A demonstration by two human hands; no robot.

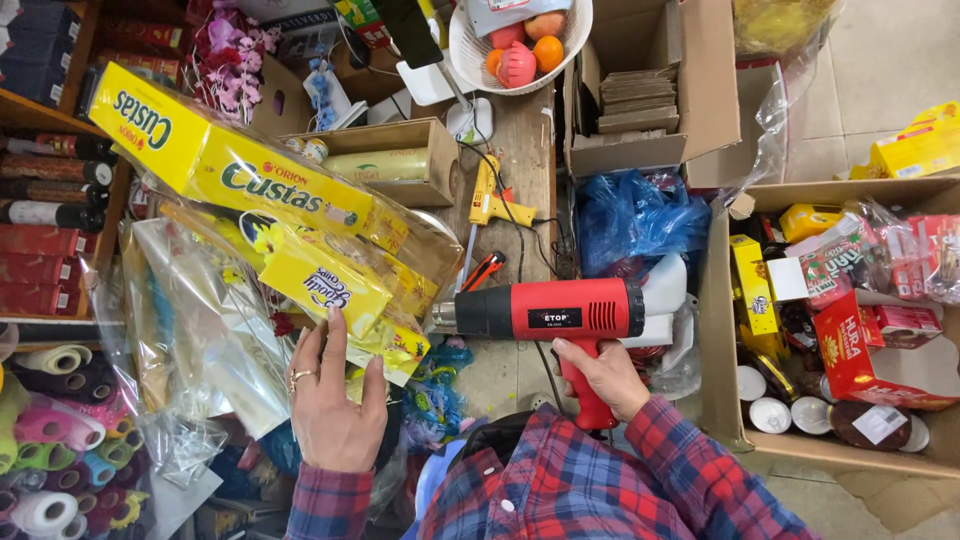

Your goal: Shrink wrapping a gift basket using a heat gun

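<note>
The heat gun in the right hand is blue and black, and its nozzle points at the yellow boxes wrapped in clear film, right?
Not quite. The head view shows the heat gun is red and black, not blue. The rest holds: the right hand grips its handle, and the nozzle points at the film-wrapped yellow boxes, which the left hand steadies.

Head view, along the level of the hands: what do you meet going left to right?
Ribbon rolls → left hand on the wrapped yellow boxes → red heat gun gripped by the right hand → cardboard box of packaged goods.
</note>
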